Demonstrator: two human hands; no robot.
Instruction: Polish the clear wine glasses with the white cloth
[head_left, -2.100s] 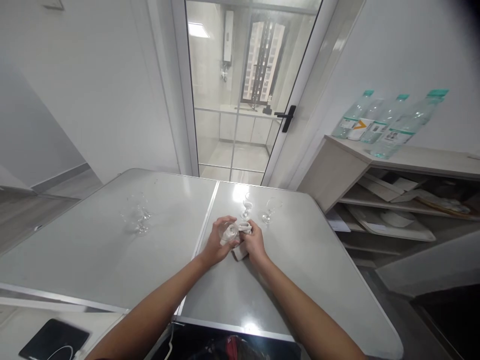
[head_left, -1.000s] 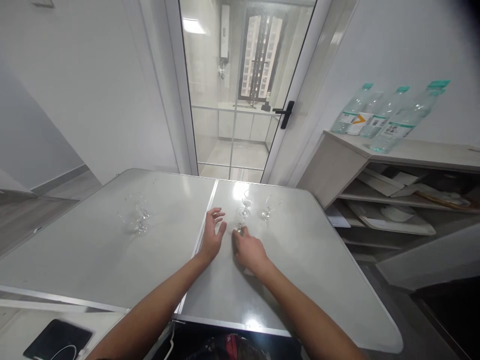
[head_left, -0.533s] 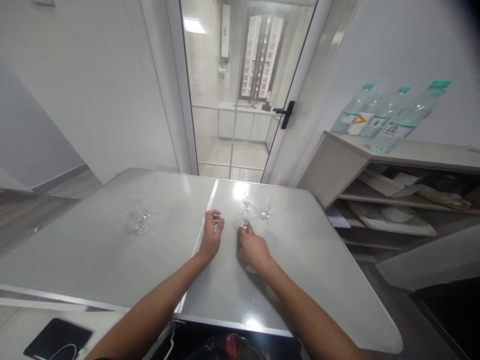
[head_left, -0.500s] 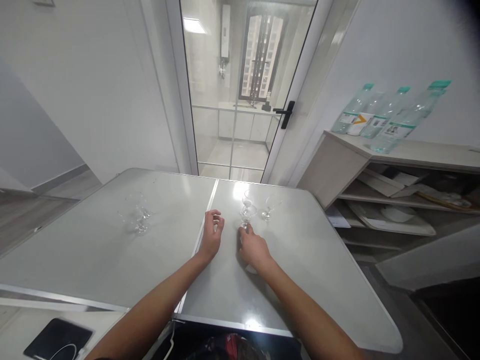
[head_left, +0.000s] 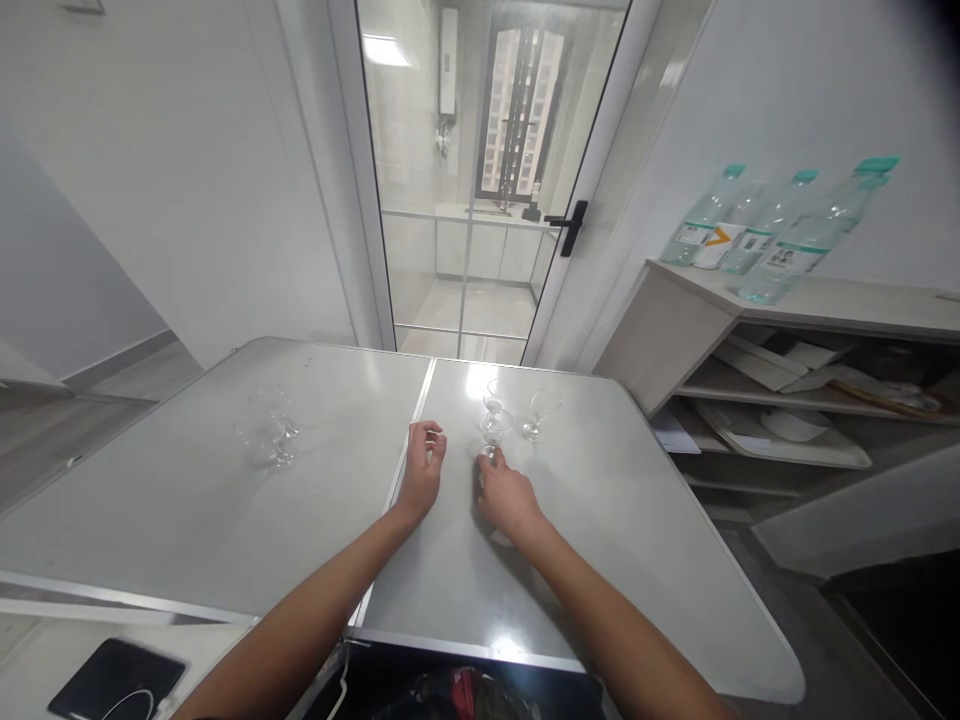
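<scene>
My right hand (head_left: 508,496) has its thumb and index finger closed at the foot of a clear stemmed glass (head_left: 495,424). The rest of that hand's fingers are tucked out of sight. Close behind stands a second stemmed glass (head_left: 493,396), and another one (head_left: 539,413) is to the right. My left hand (head_left: 425,468) rests over the table's metal seam, its fingers loosely bent and apart, with nothing held. Over on the left of the table is a cluster of clear stemmed glasses (head_left: 279,440), whose outlines overlap and are hard to separate.
The grey table (head_left: 615,530) has a metal edge. Beyond it is a glass door (head_left: 420,180) with a black handle (head_left: 574,229). Several plastic bottles (head_left: 780,250) stand on a shelf unit (head_left: 690,330) at right. A dark flat device (head_left: 116,680) lies at lower left.
The view has shifted very slightly. Both hands and the glasses stay in practically the same places.
</scene>
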